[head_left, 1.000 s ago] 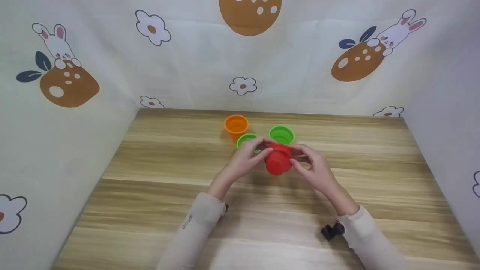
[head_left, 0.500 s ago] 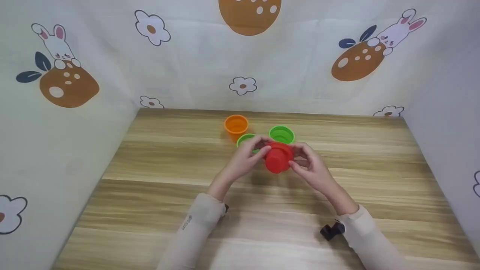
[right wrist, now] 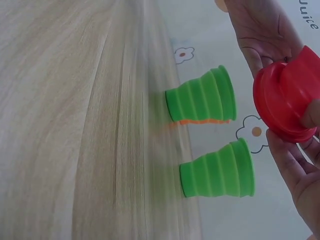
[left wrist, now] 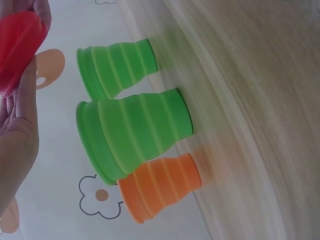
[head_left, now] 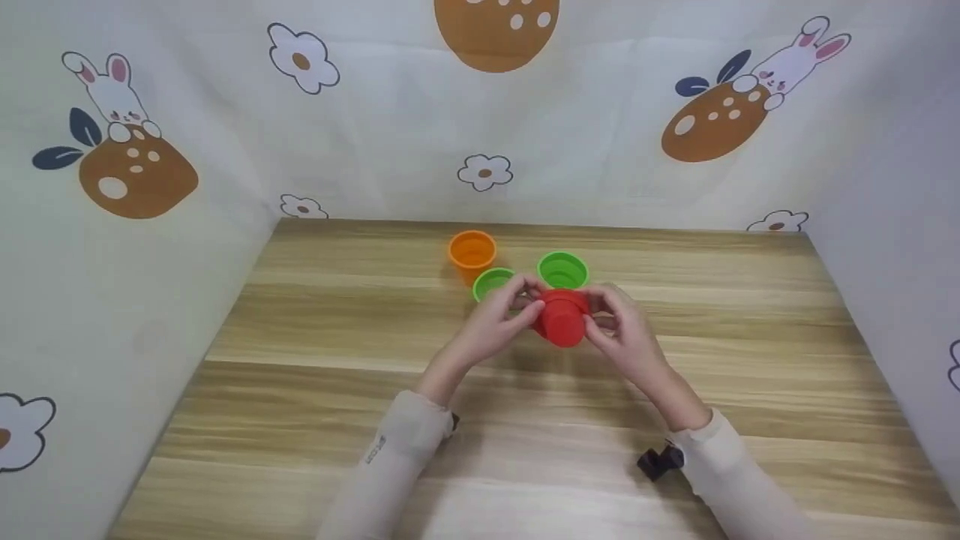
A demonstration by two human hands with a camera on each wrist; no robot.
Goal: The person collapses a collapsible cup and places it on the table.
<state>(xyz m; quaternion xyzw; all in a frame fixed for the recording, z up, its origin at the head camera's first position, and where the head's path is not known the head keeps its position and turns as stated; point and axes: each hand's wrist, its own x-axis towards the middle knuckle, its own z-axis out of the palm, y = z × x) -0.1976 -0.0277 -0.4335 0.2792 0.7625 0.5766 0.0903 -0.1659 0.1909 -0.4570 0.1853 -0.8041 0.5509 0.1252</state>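
Both hands hold a red collapsible cup (head_left: 564, 322) above the table, its base tipped toward me. My left hand (head_left: 495, 319) grips the rim on the left, thumb on the near side. On the right, my right hand (head_left: 624, 330) pinches it between thumb and fingers. In the right wrist view the red cup (right wrist: 287, 97) looks partly folded, its wall bent unevenly. Just beyond the hands stand two green collapsible cups, the left one (head_left: 491, 283) partly behind my left hand and the right one (head_left: 562, 270) behind the red cup. An orange collapsible cup (head_left: 472, 251) stands at the back left.
The wood-grain table (head_left: 315, 420) runs back to a printed cloth wall (head_left: 390, 135), with more cloth at both sides. In the left wrist view, the green cup (left wrist: 135, 130) and orange cup (left wrist: 162, 185) stand upright on the table, close together. A black device (head_left: 660, 461) sits at the right sleeve.
The red cup has turned in the hands and shifted slightly right, its base now pointing more toward me. Both hands keep their hold. The green and orange cups stay in place.
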